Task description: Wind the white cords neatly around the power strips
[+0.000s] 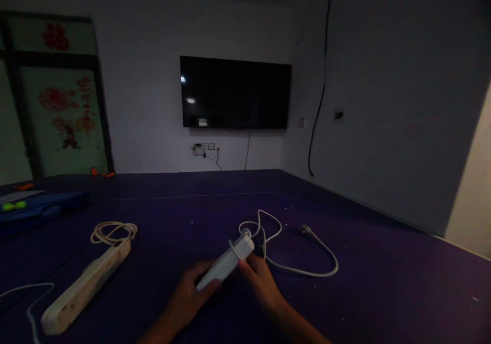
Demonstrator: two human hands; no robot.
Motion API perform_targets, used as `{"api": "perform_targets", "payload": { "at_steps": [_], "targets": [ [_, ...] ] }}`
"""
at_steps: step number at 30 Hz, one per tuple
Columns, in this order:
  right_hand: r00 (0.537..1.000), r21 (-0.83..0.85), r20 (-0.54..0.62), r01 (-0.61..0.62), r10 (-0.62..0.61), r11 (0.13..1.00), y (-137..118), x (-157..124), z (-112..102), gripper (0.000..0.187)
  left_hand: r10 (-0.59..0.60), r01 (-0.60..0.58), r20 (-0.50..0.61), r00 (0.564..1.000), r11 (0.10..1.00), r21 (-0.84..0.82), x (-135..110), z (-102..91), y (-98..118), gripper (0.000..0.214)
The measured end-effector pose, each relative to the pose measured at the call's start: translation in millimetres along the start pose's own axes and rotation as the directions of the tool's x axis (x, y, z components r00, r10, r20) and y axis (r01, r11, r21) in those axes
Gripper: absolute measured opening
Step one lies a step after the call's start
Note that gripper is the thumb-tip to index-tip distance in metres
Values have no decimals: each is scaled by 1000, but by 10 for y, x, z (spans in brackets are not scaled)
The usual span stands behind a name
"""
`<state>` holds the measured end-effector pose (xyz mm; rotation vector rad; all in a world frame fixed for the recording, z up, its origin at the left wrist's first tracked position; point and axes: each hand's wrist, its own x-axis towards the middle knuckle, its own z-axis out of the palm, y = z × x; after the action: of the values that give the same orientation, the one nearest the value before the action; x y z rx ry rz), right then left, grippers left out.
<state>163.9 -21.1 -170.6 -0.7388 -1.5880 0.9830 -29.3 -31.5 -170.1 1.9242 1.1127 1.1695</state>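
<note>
A white power strip [224, 266] is held at a tilt just above the purple surface. My left hand [191, 289] grips its near end, thumb on one side and fingers on the other. At the far end, my right hand [261, 281] pinches the white power cord [235, 250], a strand of which crosses over the strip. From the strip's far end the rest of the cord loops out to the right and ends in a plug [306, 229] lying on the surface.
A second, cream power strip [86, 285] lies at the left with its cord coiled [111, 231] at its far end. Farther left is a blue cloth-like item [46, 206]. A television [236, 93] hangs on the back wall, and a black cable [320, 104] runs down the right wall.
</note>
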Motion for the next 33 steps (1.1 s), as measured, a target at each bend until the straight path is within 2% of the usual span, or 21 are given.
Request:
{"api": "perform_targets", "payload": {
  "at_steps": [4, 7, 11, 14, 21, 28, 33],
  "targets": [
    [1000, -30, -14, -22, 22, 999, 53, 22, -1, 48, 64, -63, -31, 997, 998, 24, -4, 4, 37, 41],
    [999, -66, -28, -39, 37, 997, 82, 31, 7, 50, 103, -94, -78, 992, 990, 109, 2, -9, 46, 40],
    [992, -205, -106, -85, 64, 975, 110, 30, 14, 54, 173, -135, -128, 977, 956, 262, 21, -18, -18, 43],
    [986, -295, -137, -132, 95, 946, 128, 28, 14, 58, 226, -147, -164, 960, 908, 392, 33, -5, -99, 44],
    [987, -337, -117, -143, 109, 931, 140, 36, 38, 64, 351, -121, -238, 905, 751, 650, 41, 32, -240, 50],
    [996, -362, -79, -72, 46, 929, 74, 15, 46, 60, 491, -121, -252, 834, 608, 785, 81, -4, -300, 49],
    [999, -317, -25, -50, 44, 947, 99, 8, 52, 53, 534, -109, -240, 811, 540, 835, 74, -26, -303, 46]
  ]
}}
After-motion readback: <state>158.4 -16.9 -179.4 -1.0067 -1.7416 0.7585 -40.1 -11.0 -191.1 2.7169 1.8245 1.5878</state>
